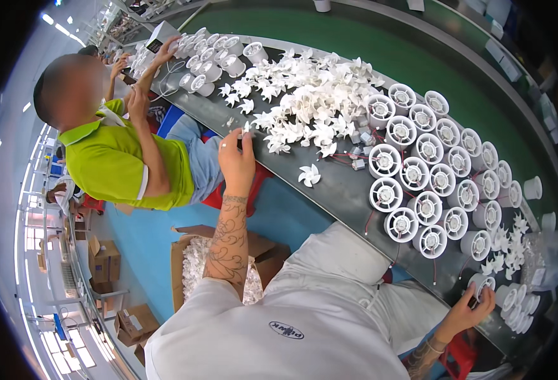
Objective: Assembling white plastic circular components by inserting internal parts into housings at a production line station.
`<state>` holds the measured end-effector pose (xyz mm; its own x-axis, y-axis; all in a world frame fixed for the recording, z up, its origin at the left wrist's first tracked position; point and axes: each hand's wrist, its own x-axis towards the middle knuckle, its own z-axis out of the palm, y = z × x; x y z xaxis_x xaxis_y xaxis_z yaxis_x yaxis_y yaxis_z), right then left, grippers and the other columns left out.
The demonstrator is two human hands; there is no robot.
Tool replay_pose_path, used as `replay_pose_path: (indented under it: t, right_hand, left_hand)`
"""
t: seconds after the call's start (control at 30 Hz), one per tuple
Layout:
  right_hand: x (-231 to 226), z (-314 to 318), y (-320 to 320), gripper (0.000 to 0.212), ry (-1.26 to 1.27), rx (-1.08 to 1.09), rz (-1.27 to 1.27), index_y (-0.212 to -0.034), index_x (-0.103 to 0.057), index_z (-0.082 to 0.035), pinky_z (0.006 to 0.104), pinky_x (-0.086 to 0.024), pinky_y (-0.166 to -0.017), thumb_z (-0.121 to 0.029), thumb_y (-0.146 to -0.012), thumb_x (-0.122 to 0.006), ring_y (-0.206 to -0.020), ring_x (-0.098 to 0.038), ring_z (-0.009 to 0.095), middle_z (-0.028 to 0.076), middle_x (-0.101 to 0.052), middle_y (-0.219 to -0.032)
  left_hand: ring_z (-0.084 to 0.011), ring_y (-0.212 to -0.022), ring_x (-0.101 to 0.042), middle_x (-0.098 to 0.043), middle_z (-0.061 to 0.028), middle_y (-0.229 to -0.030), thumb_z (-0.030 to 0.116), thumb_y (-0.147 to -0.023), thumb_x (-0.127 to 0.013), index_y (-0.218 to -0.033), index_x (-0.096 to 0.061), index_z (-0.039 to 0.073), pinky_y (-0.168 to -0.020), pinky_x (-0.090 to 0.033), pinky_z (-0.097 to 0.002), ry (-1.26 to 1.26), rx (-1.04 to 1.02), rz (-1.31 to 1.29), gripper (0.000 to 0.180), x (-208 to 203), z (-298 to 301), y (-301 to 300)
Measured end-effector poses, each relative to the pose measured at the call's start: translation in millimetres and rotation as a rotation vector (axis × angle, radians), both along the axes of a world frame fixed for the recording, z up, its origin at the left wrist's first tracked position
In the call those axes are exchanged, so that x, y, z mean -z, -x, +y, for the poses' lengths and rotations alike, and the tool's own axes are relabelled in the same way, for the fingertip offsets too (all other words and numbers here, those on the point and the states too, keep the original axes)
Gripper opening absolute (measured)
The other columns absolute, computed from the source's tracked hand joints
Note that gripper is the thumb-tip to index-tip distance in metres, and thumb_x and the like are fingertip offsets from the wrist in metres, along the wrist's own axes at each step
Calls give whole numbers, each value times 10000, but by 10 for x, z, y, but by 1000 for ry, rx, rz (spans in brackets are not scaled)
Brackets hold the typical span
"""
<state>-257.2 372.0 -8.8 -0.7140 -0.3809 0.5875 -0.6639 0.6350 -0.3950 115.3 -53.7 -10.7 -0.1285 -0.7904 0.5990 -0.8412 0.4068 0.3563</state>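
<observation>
My left hand (236,166) is over the table's near edge, its thumb and forefinger closed on a small white piece (247,126) too small to name. Just beyond it lies a big heap of white fan impellers (320,101). At the lower right, my right hand (470,315) grips a round white fan housing (483,286) by its side. Several white fan housings (428,208) with spoked fronts and thin red wires stand in rows between my hands. A single impeller (309,176) lies apart, near a few small motors (357,158).
A co-worker in a green shirt (127,158) sits at the left, hands at the table. White cups (212,57) cover the far left end. More impellers (512,244) and stacked white rings (518,307) are at right. An open carton (177,269) stands below. A green conveyor belt (355,38) runs behind.
</observation>
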Motion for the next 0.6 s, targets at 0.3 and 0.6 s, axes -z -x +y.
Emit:
replay_pose_path:
  t: [0.3,0.6]
  right_hand:
    - [-183,126,-156,391,277,165,-91,-1264,-557,23,347,-494,-847,-55,-896,-664,-1038,-575,222,124,-579,-1154]
    - [-1007,-590,-598,515,1243,-614,-1220,-1398,-361,-41,513,-483,-979,-233,-962,-555,-1109,-589,366,193,-528,-1289]
  left_hand:
    - [-124,-831,-617,-661,-59,-961,83,-970,-537,-1148,-554,-25,-759,-505,-275,-725,492,1132,209,-547,937,855]
    - [-266,-1064,-571,-571,-154,-1230,21,-843,-664,-1024,-664,23,-910,-460,-384,-796,1437,552,181,-1103,2154,1947]
